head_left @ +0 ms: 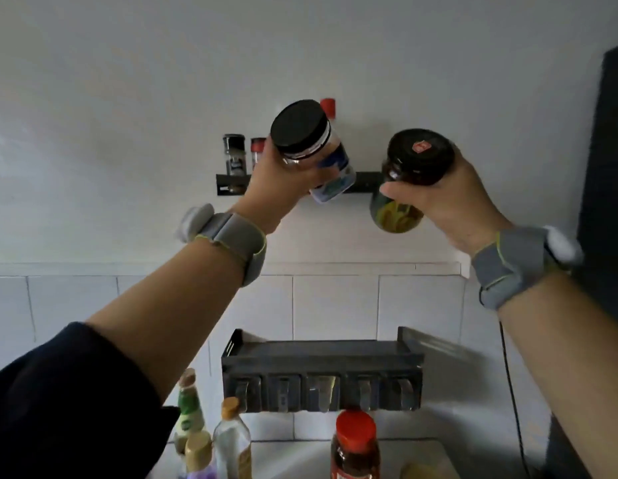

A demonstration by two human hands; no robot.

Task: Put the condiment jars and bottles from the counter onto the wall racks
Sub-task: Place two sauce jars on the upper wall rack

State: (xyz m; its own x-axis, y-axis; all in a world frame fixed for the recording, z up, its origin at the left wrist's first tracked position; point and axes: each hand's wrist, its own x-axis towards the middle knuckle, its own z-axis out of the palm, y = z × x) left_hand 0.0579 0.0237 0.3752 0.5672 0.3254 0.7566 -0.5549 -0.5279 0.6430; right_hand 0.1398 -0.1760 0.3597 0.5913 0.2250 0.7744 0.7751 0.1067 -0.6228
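Each hand lifts a jar — left hand [283, 181], right hand [449, 198].

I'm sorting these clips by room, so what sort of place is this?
Most likely a home kitchen: a tiled backsplash, two wall racks for condiments, the upper rack already holding spice jars, and sauce and oil bottles standing below on the counter.

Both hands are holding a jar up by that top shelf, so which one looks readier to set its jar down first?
Probably the left hand: its black-lidded jar is level with the upper rack, beside the small spice jars. The right hand holds its pickle jar off the rack's right end.
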